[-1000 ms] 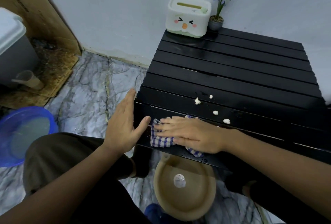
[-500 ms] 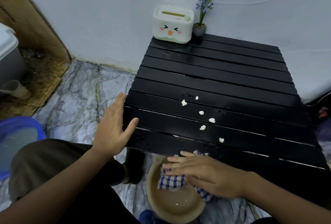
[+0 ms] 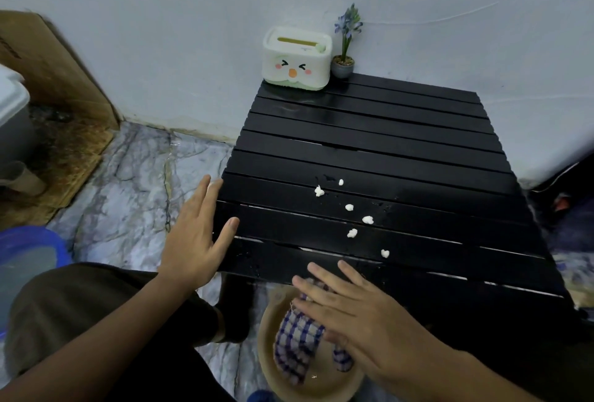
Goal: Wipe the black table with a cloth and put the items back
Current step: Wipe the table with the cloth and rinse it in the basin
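A black slatted table (image 3: pixel 401 144) stands against the wall, with several small white crumbs (image 3: pixel 350 232) scattered near its front. My left hand (image 3: pixel 196 237) lies flat and open on the table's front left corner. Below the front edge, my right hand (image 3: pixel 360 315) presses a blue-and-white checked cloth (image 3: pixel 297 347) with spread fingers over a tan bowl (image 3: pixel 321 388) on the floor. A white tissue box (image 3: pixel 296 59) with a cartoon face and a small potted purple flower (image 3: pixel 344 44) sit at the table's back left.
The floor is grey marble (image 3: pixel 128 183). A blue basin (image 3: pixel 29 260) sits at the left edge. A cardboard sheet (image 3: pixel 54 80) and a grey bin (image 3: pixel 13 118) stand far left. My knee in dark trousers (image 3: pixel 80 321) is below the left hand.
My right hand has swept the cloth off the table's front edge and down over the tan bowl. More crumbs are uncovered. The left hand stays at the corner.
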